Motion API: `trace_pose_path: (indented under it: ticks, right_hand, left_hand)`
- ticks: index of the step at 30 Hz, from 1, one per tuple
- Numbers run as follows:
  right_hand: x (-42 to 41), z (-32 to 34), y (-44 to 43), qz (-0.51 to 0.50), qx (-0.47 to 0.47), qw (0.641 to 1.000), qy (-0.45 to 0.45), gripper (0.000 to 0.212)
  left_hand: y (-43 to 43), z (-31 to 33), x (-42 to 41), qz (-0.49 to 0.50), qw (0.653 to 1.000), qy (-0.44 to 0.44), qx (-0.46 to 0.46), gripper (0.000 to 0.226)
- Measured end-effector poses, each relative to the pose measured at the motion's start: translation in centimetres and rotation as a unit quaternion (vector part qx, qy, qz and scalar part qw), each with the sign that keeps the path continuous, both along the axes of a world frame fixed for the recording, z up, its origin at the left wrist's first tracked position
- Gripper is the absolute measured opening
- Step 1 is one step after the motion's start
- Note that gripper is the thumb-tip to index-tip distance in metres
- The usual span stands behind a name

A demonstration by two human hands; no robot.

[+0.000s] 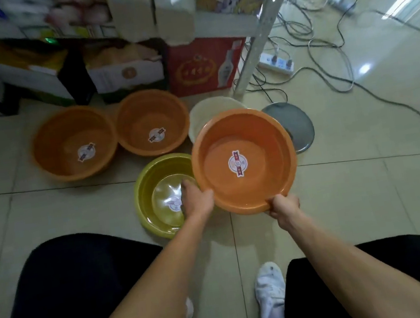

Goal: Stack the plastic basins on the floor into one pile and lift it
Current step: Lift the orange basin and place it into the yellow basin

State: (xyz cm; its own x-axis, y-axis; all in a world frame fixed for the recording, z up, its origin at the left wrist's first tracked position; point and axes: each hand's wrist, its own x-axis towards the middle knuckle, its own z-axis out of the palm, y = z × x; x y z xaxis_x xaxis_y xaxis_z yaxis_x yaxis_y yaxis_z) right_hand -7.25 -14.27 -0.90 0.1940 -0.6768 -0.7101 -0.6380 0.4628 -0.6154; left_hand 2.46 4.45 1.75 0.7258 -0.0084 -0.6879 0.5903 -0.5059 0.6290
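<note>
An orange basin [261, 178] with a round sticker inside is held off the floor, tilted, between both hands. My left hand [196, 201] grips its left rim and my right hand [283, 206] grips its near rim. Under its left edge a yellow-green basin [151, 193] sits on the tiles. Two more orange basins [74, 141] [151, 118] stand side by side farther back. A cream basin [212, 111] and a grey basin [296, 123] are partly hidden behind the held one.
A shelf rack with cardboard boxes [124, 70] and a red carton [202, 66] lines the back. Its metal leg [258, 38] stands by the cream basin. A power strip [276, 61] and loose cables [339, 61] lie at right. My knees and white shoe [269, 289] are near.
</note>
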Motion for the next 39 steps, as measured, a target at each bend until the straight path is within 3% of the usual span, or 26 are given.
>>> trace_pose_path:
  ticks: [5,9,17,21,24,27,31,33,36,39]
  right_hand:
    - [2.9,-0.6,5.5,0.138,0.029,0.990,0.012,0.039]
    - [3.5,-3.1,9.4,0.188,0.033,0.980,0.048,0.029]
    - [5.6,-11.0,11.1,0.284,0.011,0.953,0.105,0.056]
    - [7.2,-10.7,11.9,0.398,-0.066,0.896,0.187,0.080]
    - [7.5,-11.3,12.2,0.449,-0.123,0.866,0.185,0.113]
    - [8.1,-12.4,12.2,0.490,-0.159,0.836,0.191,0.124]
    - [9.2,-13.0,12.5,0.528,-0.202,0.779,0.272,0.118]
    - [10.8,-12.9,12.6,0.524,-0.256,0.765,0.274,0.095]
    - [15.6,-11.8,12.5,0.517,-0.321,0.781,0.141,0.053]
    - [22.1,-10.5,12.2,0.464,-0.249,0.849,0.049,0.050]
  left_hand:
    - [5.9,0.9,2.6,0.176,0.984,-0.022,-0.025,0.079]
    - [8.7,-0.2,3.6,0.276,0.959,0.045,0.041,0.060]
    - [11.7,-9.2,5.2,0.277,0.953,0.099,0.074,0.071]
    - [11.2,-10.9,5.7,0.235,0.966,0.086,0.061,0.085]
    - [9.7,-11.8,6.5,0.146,0.976,0.107,0.120,0.094]
    - [8.3,-13.2,7.0,0.056,0.975,0.125,0.175,0.097]
    - [8.7,-14.6,8.3,0.060,0.971,0.167,0.159,0.098]
    - [9.0,-14.3,10.0,0.072,0.968,0.132,0.199,0.096]
    - [8.8,-14.1,14.5,0.156,0.975,0.066,0.141,0.088]
    - [8.8,-14.1,19.5,0.232,0.970,0.068,-0.014,0.063]
